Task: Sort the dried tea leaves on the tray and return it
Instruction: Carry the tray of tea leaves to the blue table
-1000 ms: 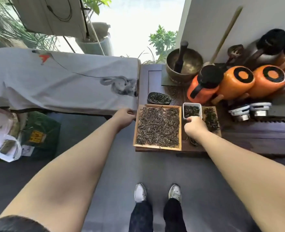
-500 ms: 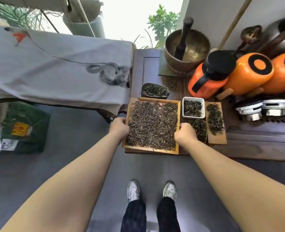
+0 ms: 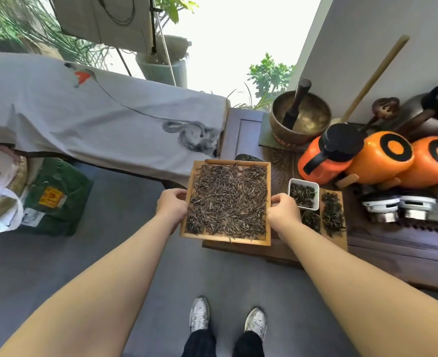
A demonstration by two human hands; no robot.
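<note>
A square wooden tray point(image 3: 224, 238) covered with dried brown tea leaves point(image 3: 228, 199) is held over the front left corner of the dark wooden table point(image 3: 393, 256). My left hand point(image 3: 172, 205) grips the tray's left rim and my right hand point(image 3: 282, 209) grips its right rim. The tray looks raised and its near edge juts past the table front toward me.
To the right of the tray stand a small white dish of tea point(image 3: 303, 194), a wooden board with tea point(image 3: 332, 217), orange jugs point(image 3: 326, 161), a brass bowl point(image 3: 300, 119). A dark tea dish point(image 3: 248, 158) peeks out behind the tray. A cloth-draped table point(image 3: 96, 119) is left; bags point(image 3: 53, 199) lie on the floor.
Both hands closed on the tray's sides and the tray has come up off the table and toward me; it now hides most of the dark dish behind it.
</note>
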